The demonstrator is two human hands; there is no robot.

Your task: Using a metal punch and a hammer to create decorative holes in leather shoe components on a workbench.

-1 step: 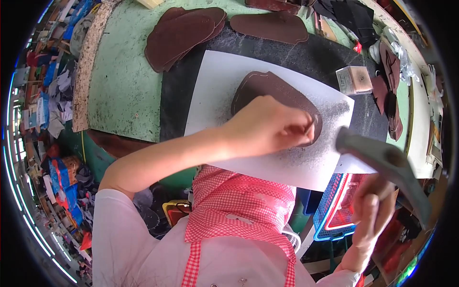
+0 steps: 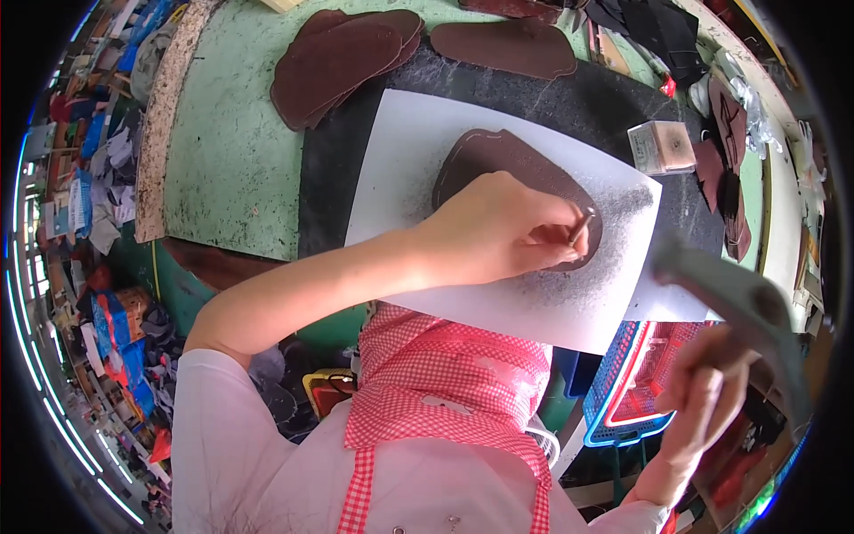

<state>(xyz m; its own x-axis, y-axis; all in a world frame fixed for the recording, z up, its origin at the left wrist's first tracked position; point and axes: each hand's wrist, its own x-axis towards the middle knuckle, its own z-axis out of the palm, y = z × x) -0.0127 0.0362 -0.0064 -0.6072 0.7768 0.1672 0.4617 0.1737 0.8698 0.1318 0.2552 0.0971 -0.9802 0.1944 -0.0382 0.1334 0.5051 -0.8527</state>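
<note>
My left hand (image 2: 503, 230) is closed in a pinch round a thin metal punch (image 2: 585, 222), whose top end shows above the fingers. It stands near the right edge of a dark brown leather piece (image 2: 485, 160) with a line of small marks along its border. The punch's lower tip is hidden by my fingers. Under the leather lies a white sheet (image 2: 384, 169) sprinkled with dark specks. Off to the right, my right hand (image 2: 707, 392) grips a grey hammer (image 2: 734, 292), raised apart from the punch; its handle is mostly hidden.
A black slab (image 2: 331, 173) lies beneath the sheet on the green table (image 2: 236, 151). Stacked leather pieces (image 2: 334, 67) and another leather piece (image 2: 507, 46) rest at the back. A small box (image 2: 660, 147) stands at the right. A blue basket (image 2: 614, 392) hangs below the table edge.
The hammer and my right hand have moved a little to the right, away from the punch. My left hand has barely shifted, and the punch's top shows more plainly.
</note>
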